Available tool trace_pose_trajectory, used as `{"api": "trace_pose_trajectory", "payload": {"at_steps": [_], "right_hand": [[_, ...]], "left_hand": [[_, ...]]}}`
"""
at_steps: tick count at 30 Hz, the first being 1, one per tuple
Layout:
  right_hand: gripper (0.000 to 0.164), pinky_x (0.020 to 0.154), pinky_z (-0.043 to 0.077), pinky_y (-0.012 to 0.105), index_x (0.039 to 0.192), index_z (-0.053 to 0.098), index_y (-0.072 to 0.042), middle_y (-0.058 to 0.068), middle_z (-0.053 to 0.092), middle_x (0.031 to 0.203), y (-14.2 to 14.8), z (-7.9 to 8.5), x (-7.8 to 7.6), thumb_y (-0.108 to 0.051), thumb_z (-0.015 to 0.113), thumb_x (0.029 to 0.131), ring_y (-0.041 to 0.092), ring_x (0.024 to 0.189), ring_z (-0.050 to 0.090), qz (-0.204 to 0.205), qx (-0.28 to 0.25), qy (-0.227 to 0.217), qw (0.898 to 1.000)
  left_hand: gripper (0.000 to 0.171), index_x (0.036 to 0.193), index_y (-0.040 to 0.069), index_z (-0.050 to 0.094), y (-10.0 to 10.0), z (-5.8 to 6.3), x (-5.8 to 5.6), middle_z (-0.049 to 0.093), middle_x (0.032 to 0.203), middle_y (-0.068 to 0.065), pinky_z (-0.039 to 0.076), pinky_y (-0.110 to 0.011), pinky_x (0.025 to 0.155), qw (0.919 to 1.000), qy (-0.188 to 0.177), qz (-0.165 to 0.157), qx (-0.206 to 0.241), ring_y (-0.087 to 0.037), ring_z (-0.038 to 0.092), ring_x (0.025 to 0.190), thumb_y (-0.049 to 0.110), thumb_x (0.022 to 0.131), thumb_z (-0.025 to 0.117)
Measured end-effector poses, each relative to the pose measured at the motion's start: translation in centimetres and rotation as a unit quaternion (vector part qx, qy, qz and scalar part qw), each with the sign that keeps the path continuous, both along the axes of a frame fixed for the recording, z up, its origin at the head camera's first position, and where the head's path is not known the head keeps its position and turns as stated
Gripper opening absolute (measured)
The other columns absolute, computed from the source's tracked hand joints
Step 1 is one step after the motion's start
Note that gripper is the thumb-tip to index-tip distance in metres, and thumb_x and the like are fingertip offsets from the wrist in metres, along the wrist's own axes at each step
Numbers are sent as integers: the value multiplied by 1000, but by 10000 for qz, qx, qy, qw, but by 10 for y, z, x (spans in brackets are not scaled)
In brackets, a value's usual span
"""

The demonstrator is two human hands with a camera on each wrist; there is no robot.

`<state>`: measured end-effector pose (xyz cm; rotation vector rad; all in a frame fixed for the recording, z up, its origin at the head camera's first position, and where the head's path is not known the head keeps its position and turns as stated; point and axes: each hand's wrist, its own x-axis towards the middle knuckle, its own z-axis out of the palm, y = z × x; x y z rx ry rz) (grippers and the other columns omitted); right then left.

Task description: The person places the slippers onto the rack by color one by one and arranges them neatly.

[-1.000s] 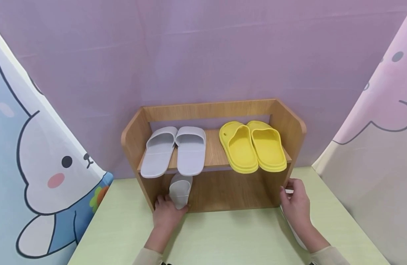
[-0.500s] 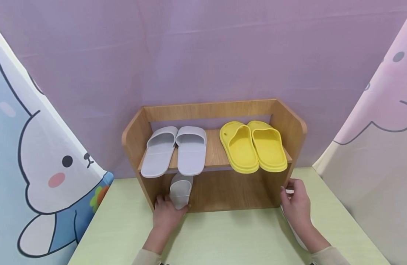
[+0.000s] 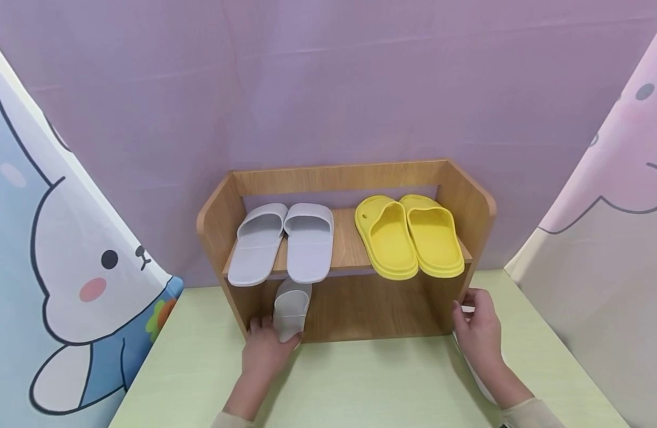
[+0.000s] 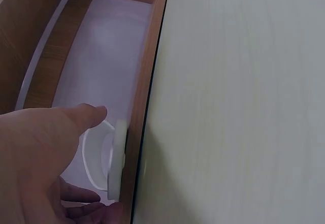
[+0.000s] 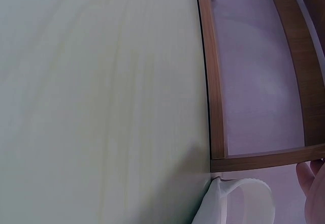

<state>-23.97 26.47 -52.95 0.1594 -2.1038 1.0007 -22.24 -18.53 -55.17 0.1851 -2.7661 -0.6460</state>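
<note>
A white slipper (image 3: 291,306) lies at the left end of the lower shelf, heel facing me. Around its heel my left hand (image 3: 265,353) has thumb and fingers spread; in the left wrist view the thumb (image 4: 92,116) looks apart from the slipper. The fingertips lie near its other side, contact unclear. My right hand (image 3: 479,330) rests against the right side panel (image 3: 466,220) of the wooden shoe rack (image 3: 339,180), its fingers loosely bent. Below that hand, outside the rack, another white slipper (image 5: 249,201) is partly hidden; the hand looks apart from it.
On the upper shelf stand a pale grey pair of slippers (image 3: 309,252) at left and a yellow pair of clogs (image 3: 389,249) at right. The rack sits on a pale green table (image 3: 371,386) against a purple cloth backdrop (image 3: 339,89), with cartoon-printed cloths at both sides.
My left hand has drawn back slightly toward me and to the left, leaving more of the slipper's heel showing. The right hand has stayed in place.
</note>
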Motion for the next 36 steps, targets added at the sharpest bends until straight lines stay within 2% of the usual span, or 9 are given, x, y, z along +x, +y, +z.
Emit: {"api": "trace_pose_trajectory", "payload": {"at_steps": [7,10,12,17,22,25,29,36], "right_hand": [[31,76,50,1,119,59,6,13,65,106,1,-2,-1,15,72,92,7,96,62,-13,-9,-46,10000],[32,76,51,2,120,60,5,13,66,107,2,-3,-2,14,72,92,9,95,63,-30,-17,-41,10000],[31,76,51,2,120,60,5,13,66,107,2,-4,-2,14,72,92,10,95,63,-27,-30,-15,10000],[31,76,51,2,119,60,7,14,67,107,2,-3,-2,15,71,92,7,95,62,15,-47,38,10000],[30,76,51,2,119,60,7,14,67,106,1,-1,-1,16,71,92,-1,96,59,5,-78,8,10000],[30,76,50,1,119,60,7,14,67,106,0,0,-1,16,71,92,-3,96,58,3,-102,-8,9999],[30,76,50,1,119,59,7,14,67,106,0,1,0,16,71,92,-3,96,57,-1,-109,-34,9999],[29,77,50,1,119,59,8,14,66,105,0,0,-1,16,70,93,-1,96,58,23,-119,-38,9999]], "left_hand": [[89,149,-9,58,-7,12,13,57,140,-32,64,-67,83,9994,-176,-169,262,-48,65,121,54,92,85],[79,146,-6,62,-12,19,20,62,138,-30,62,-67,88,9986,-151,-254,435,-48,68,120,49,94,85],[70,143,-4,66,-17,22,24,67,135,-26,62,-65,88,9980,-118,-275,557,-46,71,116,45,96,84],[51,131,1,74,-34,27,31,74,117,-13,63,-54,77,9966,-76,-168,801,-30,74,96,37,97,84],[27,111,9,79,-54,23,33,74,102,-3,58,-41,71,9939,0,83,1100,-19,70,88,31,96,84],[16,99,13,78,-64,20,33,73,97,-1,55,-38,69,9920,108,239,1232,-19,68,86,28,95,84],[17,104,10,74,-74,18,32,71,102,-7,54,-40,71,9889,409,374,1375,-24,69,91,21,94,83],[34,123,0,66,-79,23,25,67,117,-15,64,-49,89,9771,1091,426,1774,-33,71,104,13,95,81]]}}
